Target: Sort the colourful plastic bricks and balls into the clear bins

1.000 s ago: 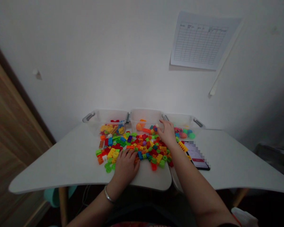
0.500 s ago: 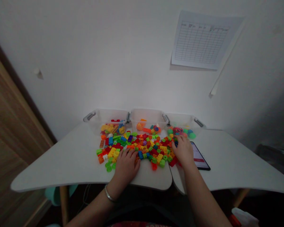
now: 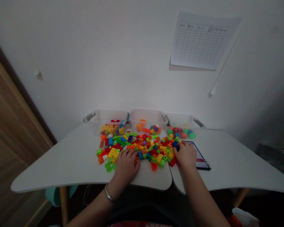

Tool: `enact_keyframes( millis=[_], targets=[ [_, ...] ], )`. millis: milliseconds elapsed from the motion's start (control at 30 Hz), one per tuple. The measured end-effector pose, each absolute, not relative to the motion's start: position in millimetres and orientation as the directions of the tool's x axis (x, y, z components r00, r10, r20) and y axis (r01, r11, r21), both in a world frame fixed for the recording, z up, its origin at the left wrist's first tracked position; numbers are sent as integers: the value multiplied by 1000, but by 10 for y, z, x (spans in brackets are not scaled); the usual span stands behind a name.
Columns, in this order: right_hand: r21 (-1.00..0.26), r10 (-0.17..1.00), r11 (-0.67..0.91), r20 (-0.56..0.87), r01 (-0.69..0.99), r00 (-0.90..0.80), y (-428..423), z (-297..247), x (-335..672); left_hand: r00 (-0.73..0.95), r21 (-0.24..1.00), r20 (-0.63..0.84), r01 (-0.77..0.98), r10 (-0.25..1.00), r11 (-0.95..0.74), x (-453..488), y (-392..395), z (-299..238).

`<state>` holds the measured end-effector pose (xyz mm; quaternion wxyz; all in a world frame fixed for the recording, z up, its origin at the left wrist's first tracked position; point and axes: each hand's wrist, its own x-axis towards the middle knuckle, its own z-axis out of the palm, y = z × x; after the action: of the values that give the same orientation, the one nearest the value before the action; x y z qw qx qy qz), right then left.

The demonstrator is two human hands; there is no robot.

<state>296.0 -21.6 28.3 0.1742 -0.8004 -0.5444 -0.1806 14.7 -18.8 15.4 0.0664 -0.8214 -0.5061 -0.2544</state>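
Across the middle of the white table [image 3: 61, 170], loose plastic building bricks [image 3: 142, 148] lie in a bright, mixed heap, its long axis running left to right and its near edge close to the table's front rim. Red, yellow, green, blue and orange pieces lie at all angles, with no single direction among them.

The left hand [image 3: 126, 165] sits palm down at the heap's near edge, its fingers [image 3: 130, 154] slightly curved and close together over the bricks. Whether it holds anything cannot be told. A metal bangle [image 3: 109, 195] circles that wrist. The right hand [image 3: 186, 155] sits at the heap's right edge, its fingers narrowly curled, with the fingertips [image 3: 180, 144] touching a dark blue brick [image 3: 175, 145]. Whether they grip it is unclear.

Just beyond the heap, three clear plastic bins with grey handles stand side by side: the left bin [image 3: 106, 121] holds mostly yellow bricks, the middle bin [image 3: 148, 121] orange and mixed pieces, and the right bin [image 3: 183, 123] green and red pieces. A smartphone [image 3: 200, 159] lies right of the heap, partly under the right hand. A ruled paper chart [image 3: 201, 41] hangs on the wall at upper right.
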Motion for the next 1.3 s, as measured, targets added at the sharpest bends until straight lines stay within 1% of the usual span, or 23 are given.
enact_keyframes(
  millis=[133, 233, 300, 400, 467, 500, 600, 733, 833, 900, 1033, 1167, 1300],
  targets=[
    [-105, 792, -339, 505, 935, 344, -202, 239, 2984, 354, 157, 490, 863, 797, -480, 147, -182, 151],
    [-190, 772, -273, 542, 943, 332, -172, 214, 3018, 354, 160, 494, 861, 794, -483, 146, -179, 148],
    [-288, 769, -149, 568, 946, 294, -150, 200, 3021, 352, 163, 503, 858, 790, -486, 147, -178, 147],
    [-456, 757, 103, 612, 884, 228, -138, 173, 2946, 349, 162, 513, 858, 784, -488, 154, -179, 144],
    [-516, 736, 241, 649, 822, 191, -157, 150, 2836, 344, 160, 522, 859, 780, -486, 160, -179, 139],
    [-520, 723, 294, 670, 802, 169, -173, 137, 2768, 343, 157, 528, 860, 777, -486, 162, -180, 136],
    [-463, 683, 388, 725, 797, 88, -235, 104, 2568, 356, 137, 551, 854, 755, -503, 160, -182, 129],
    [-328, 619, 466, 784, 822, -38, -301, 90, 2419, 415, 91, 587, 820, 696, -565, 147, -204, 133],
    [-230, 577, 495, 808, 838, -119, -331, 100, 2402, 436, 90, 596, 798, 674, -596, 164, -241, 159],
    [-189, 550, 500, 823, 845, -142, -343, 104, 2405, 450, 124, 578, 776, 681, -618, 200, -266, 194],
    [-148, 517, 521, 838, 841, -173, -350, 100, 2399, 457, 255, 535, 715, 711, -651, 314, -273, 300],
    [-158, 504, 528, 849, 834, -158, -352, 92, 2394, 504, 382, 491, 609, 711, -695, 421, -219, 388],
    [-197, 505, 476, 859, 857, -83, -357, 74, 2410, 507, 459, 455, 571, 732, -681, 489, -167, 411]
  ],
)
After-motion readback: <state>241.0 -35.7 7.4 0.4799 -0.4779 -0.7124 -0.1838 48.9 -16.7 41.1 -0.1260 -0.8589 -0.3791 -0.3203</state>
